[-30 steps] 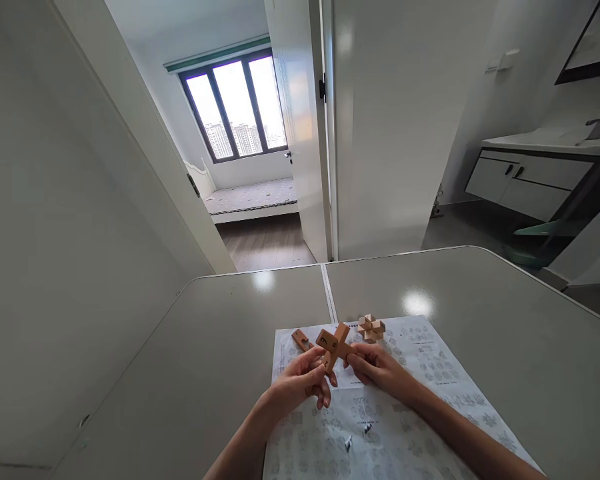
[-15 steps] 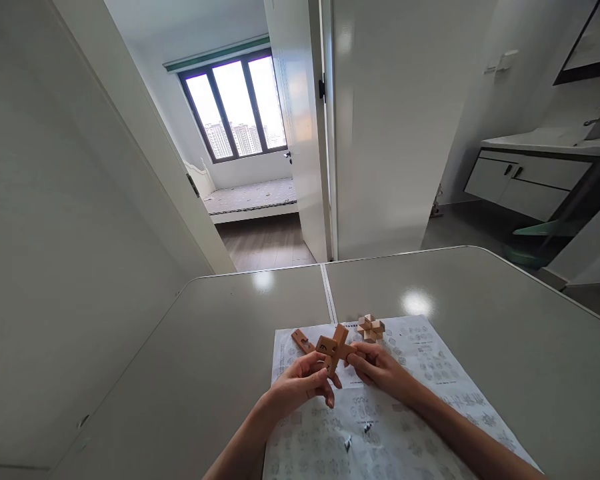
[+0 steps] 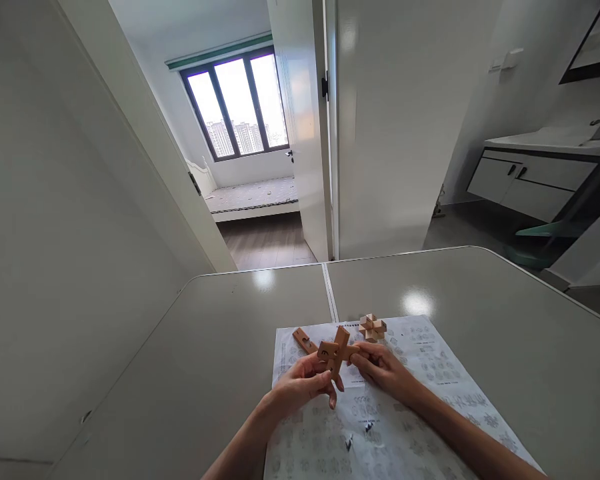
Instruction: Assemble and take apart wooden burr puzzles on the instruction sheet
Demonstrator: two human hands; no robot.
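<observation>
In the head view, a cross of brown wooden pieces [image 3: 341, 340] is held between the two hands, above a printed sheet [image 3: 395, 450] that is spread on the counter [image 3: 240, 333]. The grip of the left hand [image 3: 304, 385] is closed on the lower left of the cross, thumb and fingers pressed to it; that of the right hand [image 3: 381, 368] is clamped on the arm that points right. The cross thus lies directly between both grips, neither being clearly nearer. The longest visible bar is tilted, its top leaned slightly to the right. The wood is smooth and square-edged, and a dark mark, too small to be read surely, is borne on the left block. A notched loose piece [image 3: 303, 339] is seen just beyond the left hand.
</observation>
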